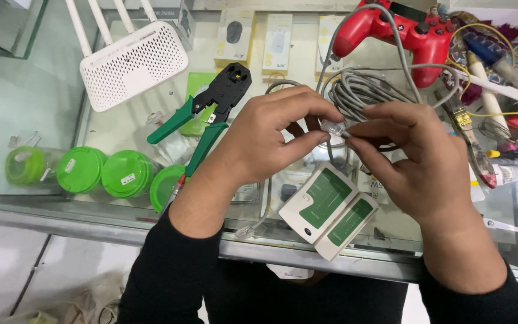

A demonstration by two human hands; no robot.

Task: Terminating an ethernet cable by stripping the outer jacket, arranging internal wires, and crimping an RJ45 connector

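I see my forearms in black sleeves rising from the near edge, both hands meeting above the glass surface. My left hand curls inward, thumb and forefinger pinched on a small clear plug. My right hand mirrors it, fingertips closed on the grey cable just where it enters that plug. Below my hands lies a white-and-green cable tester. Left of them rests a green crimping tool; beyond, a white router and red game controller.
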